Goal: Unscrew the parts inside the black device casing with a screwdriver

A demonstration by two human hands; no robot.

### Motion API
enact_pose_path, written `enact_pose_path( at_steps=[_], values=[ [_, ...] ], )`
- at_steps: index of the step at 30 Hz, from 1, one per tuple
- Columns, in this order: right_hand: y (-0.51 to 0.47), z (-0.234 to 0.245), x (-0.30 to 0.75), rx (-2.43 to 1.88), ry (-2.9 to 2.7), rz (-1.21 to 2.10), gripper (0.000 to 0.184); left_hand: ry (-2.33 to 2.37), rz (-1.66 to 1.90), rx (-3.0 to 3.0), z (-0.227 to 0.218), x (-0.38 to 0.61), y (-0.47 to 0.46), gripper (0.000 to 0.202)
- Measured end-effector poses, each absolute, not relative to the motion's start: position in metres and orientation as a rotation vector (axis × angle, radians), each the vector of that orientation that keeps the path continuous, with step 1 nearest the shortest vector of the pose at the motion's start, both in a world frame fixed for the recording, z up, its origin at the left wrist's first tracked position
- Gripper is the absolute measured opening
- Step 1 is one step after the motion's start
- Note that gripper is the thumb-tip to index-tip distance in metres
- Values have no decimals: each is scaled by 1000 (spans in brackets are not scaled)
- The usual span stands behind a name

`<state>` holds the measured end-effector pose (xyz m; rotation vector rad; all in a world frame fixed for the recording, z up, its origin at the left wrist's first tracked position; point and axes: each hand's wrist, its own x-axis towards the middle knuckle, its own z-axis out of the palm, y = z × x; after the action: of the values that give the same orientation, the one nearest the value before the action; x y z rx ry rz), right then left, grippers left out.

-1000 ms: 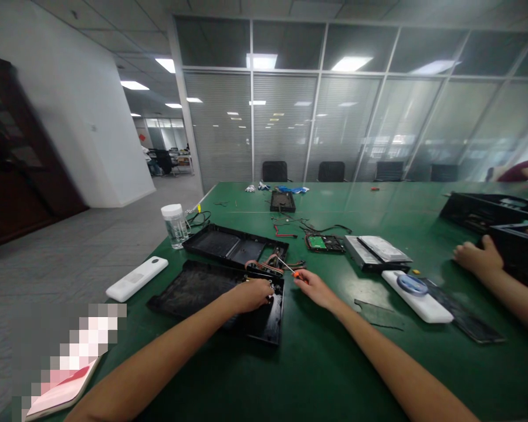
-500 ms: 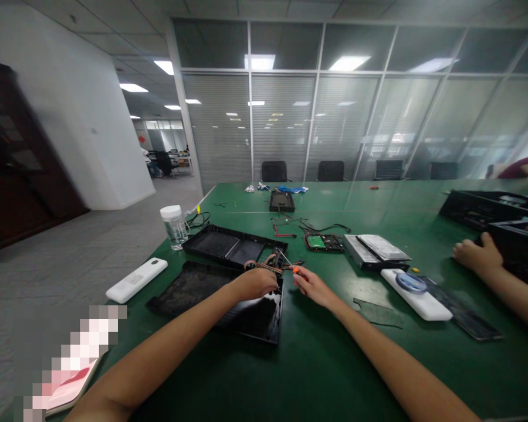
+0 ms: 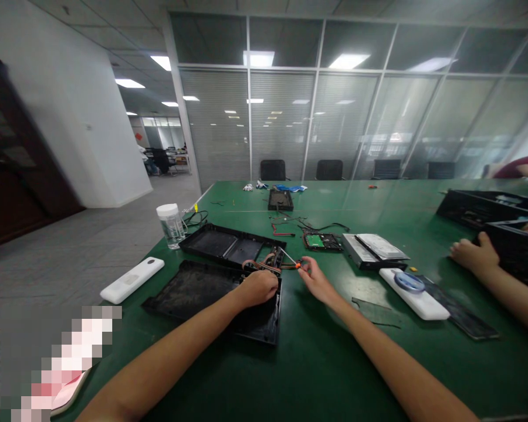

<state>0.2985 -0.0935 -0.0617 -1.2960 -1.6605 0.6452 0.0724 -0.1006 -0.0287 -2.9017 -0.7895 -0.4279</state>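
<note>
Orange-handled screwdriver with thin metal shaft grasped at the handle in right hand, above the green table, beside the right ends of two casings. Shaft pointing up-left, tip at brown-and-black ribbon cables and small parts; contact unclear. Left hand bent over right end of near shallow black plastic casing, fingers curled down; can't tell if grasping anything, fingertips hidden. Just behind, far shallow black plastic casing with divided inside, cables at its right end.

Further out, right of centre: black-framed green circuit board, then silver box-shaped drive. In front of that, long white plastic device with round blue disc on top, dark flat panel alongside.

To the left: clear jar with white lid, white rounded device with dark oval. Behind: thin red cable, small black tray, blue-and-white gloves. Far right: co-worker's hand at large black metal case.
</note>
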Motion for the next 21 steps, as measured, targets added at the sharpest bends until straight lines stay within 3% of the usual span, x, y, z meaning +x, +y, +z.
enact_pose_path(
  at_steps=[6,14,21],
  values=[
    [-87,-53,311,-1404,-1495,486,32,-724,-335,-2886,-27,70,-107,12],
    [-101,-21,322,-1184,-1531,731,27,-486,-329,-2955,-24,51,-118,18],
    [-123,-9,307,-1094,-1619,409,25,-642,-416,-3062,-22,51,-118,9]
  ],
)
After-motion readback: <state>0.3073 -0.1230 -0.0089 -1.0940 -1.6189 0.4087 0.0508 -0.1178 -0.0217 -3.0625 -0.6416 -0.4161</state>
